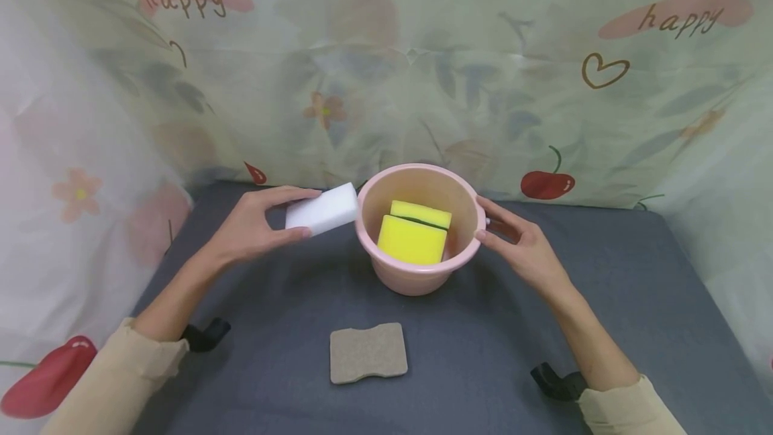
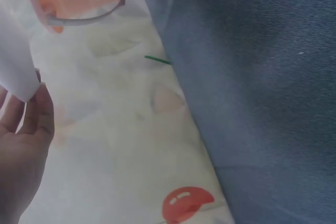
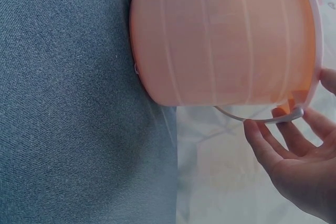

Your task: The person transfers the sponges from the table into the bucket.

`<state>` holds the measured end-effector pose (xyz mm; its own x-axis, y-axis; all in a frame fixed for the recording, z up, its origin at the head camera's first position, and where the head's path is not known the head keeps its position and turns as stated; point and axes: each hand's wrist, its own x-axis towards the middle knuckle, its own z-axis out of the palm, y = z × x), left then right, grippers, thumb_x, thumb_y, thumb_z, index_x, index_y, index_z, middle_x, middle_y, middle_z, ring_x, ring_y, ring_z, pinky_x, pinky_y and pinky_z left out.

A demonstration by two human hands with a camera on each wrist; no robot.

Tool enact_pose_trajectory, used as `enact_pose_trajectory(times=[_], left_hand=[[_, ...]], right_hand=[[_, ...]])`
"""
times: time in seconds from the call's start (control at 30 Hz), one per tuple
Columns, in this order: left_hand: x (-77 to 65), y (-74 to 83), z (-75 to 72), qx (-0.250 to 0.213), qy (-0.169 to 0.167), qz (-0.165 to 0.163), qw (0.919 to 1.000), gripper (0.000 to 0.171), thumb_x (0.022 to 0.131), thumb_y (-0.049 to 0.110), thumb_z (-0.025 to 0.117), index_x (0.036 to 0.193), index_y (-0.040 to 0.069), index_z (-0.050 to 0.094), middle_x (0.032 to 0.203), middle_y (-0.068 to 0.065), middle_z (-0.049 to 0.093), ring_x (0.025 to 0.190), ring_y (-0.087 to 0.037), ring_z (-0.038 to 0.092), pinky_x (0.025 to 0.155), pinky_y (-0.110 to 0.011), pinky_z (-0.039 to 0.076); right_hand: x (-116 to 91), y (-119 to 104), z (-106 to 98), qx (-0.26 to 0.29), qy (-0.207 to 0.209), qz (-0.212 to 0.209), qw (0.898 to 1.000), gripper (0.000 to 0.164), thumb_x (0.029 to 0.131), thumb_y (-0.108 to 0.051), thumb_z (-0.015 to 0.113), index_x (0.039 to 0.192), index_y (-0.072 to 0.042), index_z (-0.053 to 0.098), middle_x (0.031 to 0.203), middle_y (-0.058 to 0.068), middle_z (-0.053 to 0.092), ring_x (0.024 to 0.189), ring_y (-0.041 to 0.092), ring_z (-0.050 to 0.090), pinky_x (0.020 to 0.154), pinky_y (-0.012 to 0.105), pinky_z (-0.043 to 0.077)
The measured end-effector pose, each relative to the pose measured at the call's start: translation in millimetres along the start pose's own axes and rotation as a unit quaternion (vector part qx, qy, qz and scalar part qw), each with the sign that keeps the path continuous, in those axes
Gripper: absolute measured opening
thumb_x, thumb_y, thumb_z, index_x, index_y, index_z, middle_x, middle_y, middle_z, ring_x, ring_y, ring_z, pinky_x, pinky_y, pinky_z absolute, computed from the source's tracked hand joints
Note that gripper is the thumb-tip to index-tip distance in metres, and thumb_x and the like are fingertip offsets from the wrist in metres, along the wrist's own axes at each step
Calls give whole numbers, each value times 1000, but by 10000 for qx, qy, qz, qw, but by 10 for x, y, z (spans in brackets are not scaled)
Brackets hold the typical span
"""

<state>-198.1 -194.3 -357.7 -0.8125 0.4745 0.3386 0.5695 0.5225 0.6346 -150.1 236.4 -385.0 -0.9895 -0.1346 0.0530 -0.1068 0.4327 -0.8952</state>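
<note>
My left hand (image 1: pixel 256 225) pinches a white block-shaped sponge (image 1: pixel 326 209) between thumb and fingers, level with the left rim of a pink bucket (image 1: pixel 412 280). In the left wrist view the sponge (image 2: pixel 14 59) stands out past the fingertips. Two yellow sponges (image 1: pixel 413 240) lean inside the bucket, one behind the other, with a dark layer showing between them. On the bucket's right side, my right hand (image 1: pixel 527 247) holds the rim, thumb in front and fingers behind. The right wrist view shows those fingers around the thin bucket handle (image 3: pixel 273 120) where it joins the rim.
A grey-brown pad (image 1: pixel 368 353) with notched long sides lies flat on the dark cloth-covered table (image 1: pixel 272 381), in front of the bucket. A patterned curtain (image 1: pixel 398 86) hangs behind the table and along both sides. Black straps (image 1: pixel 207 334) sit at both wrists.
</note>
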Motion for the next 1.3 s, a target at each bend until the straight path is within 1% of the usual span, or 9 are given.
enact_pose_trajectory(times=[0.17,0.37,0.47,0.67,0.8,1.03,1.2,1.3], left_hand=[[91,73,19,-112,-109,120,9998,53,81,24,84,131,22,67,126,1,66,109,-15,61,85,-36,48],[201,162,50,-129,-224,86,9996,55,80,29,85,131,23,67,126,2,66,111,-15,60,88,-44,49],[256,202,67,-144,-268,106,9995,56,78,31,86,130,24,67,126,2,66,110,-14,60,89,-42,49],[361,236,119,-230,-268,371,9987,57,77,31,87,130,23,67,124,4,66,105,-12,60,88,-40,50],[417,259,150,-207,-260,475,9983,57,77,31,87,130,22,67,121,5,66,103,-12,59,87,-40,51],[534,298,197,-121,-330,555,9978,53,79,30,86,128,20,68,123,4,67,104,-11,60,87,-36,51],[645,351,237,-28,-419,607,9973,53,80,28,85,129,16,68,124,1,67,105,-14,61,89,-37,52],[716,383,272,1,-511,685,9963,52,82,29,83,129,15,68,125,0,67,107,-15,62,91,-37,52]], right_hand=[[-6,2,-4,2,2,-26,10000,61,94,-30,70,150,-30,46,149,2,49,132,29,49,102,54,46],[-6,1,-5,39,-15,-33,10000,61,94,-31,70,150,-31,46,149,1,48,133,29,48,103,55,45],[-4,2,-5,43,-8,-29,10000,61,94,-30,71,150,-31,46,149,2,48,133,29,48,103,55,44],[1,8,1,-5,15,-38,10000,62,94,-30,71,150,-31,45,149,2,48,132,29,48,102,54,45],[-1,11,1,-3,-1,-48,10000,62,94,-30,70,150,-31,45,149,1,48,132,29,49,102,53,46],[-2,4,-4,-3,-12,-23,10000,62,94,-32,70,150,-31,45,149,1,48,132,29,49,102,53,45],[2,6,-4,-3,-10,-34,10000,62,94,-31,70,150,-31,45,149,1,48,132,30,48,103,54,45],[-1,11,-4,-19,-3,-42,10000,62,94,-31,70,150,-31,45,149,1,48,132,29,49,102,53,45]])
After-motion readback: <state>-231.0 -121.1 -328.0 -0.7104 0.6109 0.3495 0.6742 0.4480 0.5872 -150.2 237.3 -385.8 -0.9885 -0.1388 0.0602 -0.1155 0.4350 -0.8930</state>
